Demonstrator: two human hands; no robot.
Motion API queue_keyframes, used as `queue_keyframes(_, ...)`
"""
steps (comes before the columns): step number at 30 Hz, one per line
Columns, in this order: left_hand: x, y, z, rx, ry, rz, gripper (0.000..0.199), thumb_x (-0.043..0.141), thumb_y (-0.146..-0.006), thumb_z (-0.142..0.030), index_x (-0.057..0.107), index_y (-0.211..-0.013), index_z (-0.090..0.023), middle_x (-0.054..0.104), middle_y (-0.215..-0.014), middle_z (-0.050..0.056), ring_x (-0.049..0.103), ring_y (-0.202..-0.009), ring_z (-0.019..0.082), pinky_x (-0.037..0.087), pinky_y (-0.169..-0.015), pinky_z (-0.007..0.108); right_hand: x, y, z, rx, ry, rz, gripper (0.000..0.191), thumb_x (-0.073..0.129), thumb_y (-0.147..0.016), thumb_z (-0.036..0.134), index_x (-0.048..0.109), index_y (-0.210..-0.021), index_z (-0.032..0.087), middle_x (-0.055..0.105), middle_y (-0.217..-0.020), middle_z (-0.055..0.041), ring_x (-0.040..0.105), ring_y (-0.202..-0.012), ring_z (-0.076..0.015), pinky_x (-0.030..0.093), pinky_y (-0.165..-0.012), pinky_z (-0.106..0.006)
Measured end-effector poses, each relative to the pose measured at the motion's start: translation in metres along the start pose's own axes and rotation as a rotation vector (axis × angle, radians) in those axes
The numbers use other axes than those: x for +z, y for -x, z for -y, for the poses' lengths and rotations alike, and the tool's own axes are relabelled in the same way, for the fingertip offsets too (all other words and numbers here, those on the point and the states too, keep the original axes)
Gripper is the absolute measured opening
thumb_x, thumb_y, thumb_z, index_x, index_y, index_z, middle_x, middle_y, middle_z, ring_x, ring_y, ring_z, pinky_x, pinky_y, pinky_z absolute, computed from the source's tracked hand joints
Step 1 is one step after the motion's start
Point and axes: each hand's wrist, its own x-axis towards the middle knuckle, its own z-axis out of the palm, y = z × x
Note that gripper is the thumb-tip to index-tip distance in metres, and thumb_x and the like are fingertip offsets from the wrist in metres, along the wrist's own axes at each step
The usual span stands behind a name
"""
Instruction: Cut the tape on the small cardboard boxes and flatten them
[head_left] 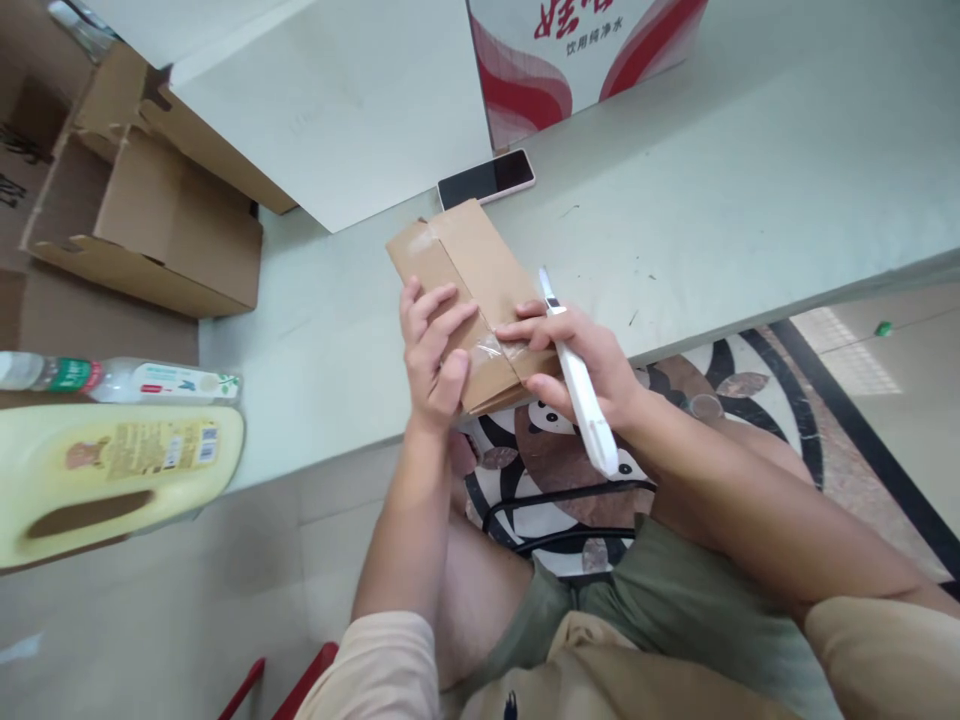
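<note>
A small, flattish brown cardboard box [480, 265] lies at the table's front edge, with clear tape across its middle seam at both ends. My left hand [435, 350] grips its left side, bent fingers and thumb on the top face. In my right hand [577, 355] is a white utility knife [586, 405]. Its blade is out and points away from me, above the box's right side. Fingertips of that same hand touch the box top near the taped seam. The underside of the box is hidden.
Behind the box, a phone [487, 180] lies on the pale table [720, 200], by a white carton [337, 100] and a red-and-white carton [555, 90]. Leftward are open cardboard boxes [172, 220], a clear bottle [165, 381] and a yellow jug [157, 450].
</note>
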Motion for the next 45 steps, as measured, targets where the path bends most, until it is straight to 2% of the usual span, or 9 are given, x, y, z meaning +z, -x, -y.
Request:
queue_keyframes(2,0.010,0.003,-0.004,0.017,0.017,-0.097,0.047,0.034,-0.098,-0.058,0.069,-0.116,-0.032,0.063,-0.130,0.002,0.042,-0.146,0.028,0.020,-0.130,0.052,0.003,-0.002,0.002,0.017,-0.087,-0.058,0.026,0.062,-0.094,0.043,0.054,-0.114,0.029,0.075,-0.109,-0.0035,0.065,-0.121,-0.0226,0.052,-0.104,-0.045)
queue_keyframes(5,0.017,0.006,-0.009,-0.019,0.085,-0.140,0.043,0.038,-0.097,-0.052,0.071,-0.114,-0.030,0.063,-0.128,0.003,0.042,-0.144,0.028,0.019,-0.130,0.052,0.003,-0.006,0.004,0.009,-0.178,-0.222,0.035,0.047,-0.099,0.055,0.051,-0.126,0.034,0.068,-0.085,0.0011,0.069,-0.088,-0.0202,0.056,-0.084,-0.041)
queue_keyframes(9,0.018,0.006,-0.014,-0.083,0.122,-0.169,0.042,0.042,-0.095,-0.052,0.074,-0.112,-0.032,0.063,-0.127,0.003,0.041,-0.145,0.029,0.019,-0.131,0.053,0.001,-0.010,0.013,0.018,-0.008,-0.412,0.036,0.042,-0.099,0.061,0.063,-0.108,0.033,0.059,-0.083,-0.0010,0.058,-0.070,-0.0192,0.049,-0.065,-0.038)
queue_keyframes(17,0.022,0.006,-0.015,-0.105,0.131,-0.197,0.045,0.041,-0.095,-0.058,0.075,-0.109,-0.032,0.063,-0.124,0.004,0.045,-0.140,0.029,0.017,-0.131,0.053,0.007,-0.011,0.038,-0.106,0.438,-0.160,0.029,0.046,-0.101,0.040,0.066,-0.091,0.022,0.066,-0.076,-0.0024,0.051,-0.066,-0.0155,0.042,-0.069,-0.034)
queue_keyframes(24,0.024,0.006,-0.017,-0.028,0.103,-0.180,0.042,0.039,-0.098,-0.045,0.074,-0.116,-0.031,0.062,-0.125,0.005,0.042,-0.142,0.029,0.019,-0.129,0.054,0.011,-0.008,0.040,-0.111,0.688,-0.191,0.018,0.051,-0.097,0.031,0.065,-0.088,0.024,0.063,-0.070,-0.0011,0.049,-0.069,-0.0174,0.035,-0.072,-0.036)
queue_keyframes(30,0.023,0.005,-0.019,-0.046,0.082,-0.192,0.044,0.040,-0.097,-0.050,0.076,-0.111,-0.030,0.064,-0.122,0.005,0.050,-0.134,0.029,0.021,-0.129,0.053,0.019,-0.007,0.036,-0.123,0.843,-0.206,0.016,0.055,-0.095,0.034,0.066,-0.087,0.025,0.064,-0.069,0.0000,0.048,-0.070,-0.0184,0.030,-0.072,-0.038)
queue_keyframes(33,0.023,0.005,-0.020,-0.071,0.088,-0.197,0.046,0.040,-0.096,-0.054,0.077,-0.108,-0.029,0.064,-0.121,0.005,0.049,-0.135,0.030,0.021,-0.129,0.054,0.020,-0.007,0.035,-0.159,0.818,-0.226,0.017,0.054,-0.095,0.034,0.064,-0.083,0.026,0.062,-0.065,0.0010,0.047,-0.069,-0.0184,0.030,-0.071,-0.039)
queue_keyframes(40,0.023,0.003,-0.025,-0.256,0.157,-0.210,0.057,0.048,-0.085,-0.072,0.078,-0.100,-0.026,0.062,-0.119,0.008,0.037,-0.146,0.038,0.014,-0.129,0.059,0.008,-0.001,0.041,-0.219,0.640,-0.253,0.021,0.049,-0.094,0.030,0.060,-0.077,0.026,0.055,-0.057,0.0018,0.048,-0.061,-0.0165,0.032,-0.065,-0.040)
queue_keyframes(45,0.019,0.005,-0.020,-0.188,0.147,-0.204,0.051,0.045,-0.089,-0.064,0.077,-0.103,-0.027,0.062,-0.120,0.007,0.041,-0.143,0.035,0.017,-0.129,0.057,-0.004,-0.007,0.032,-0.298,0.354,-0.496,0.040,0.035,-0.104,0.051,0.064,-0.085,0.030,0.044,-0.049,0.0046,0.040,-0.040,-0.0121,0.031,-0.046,-0.034)
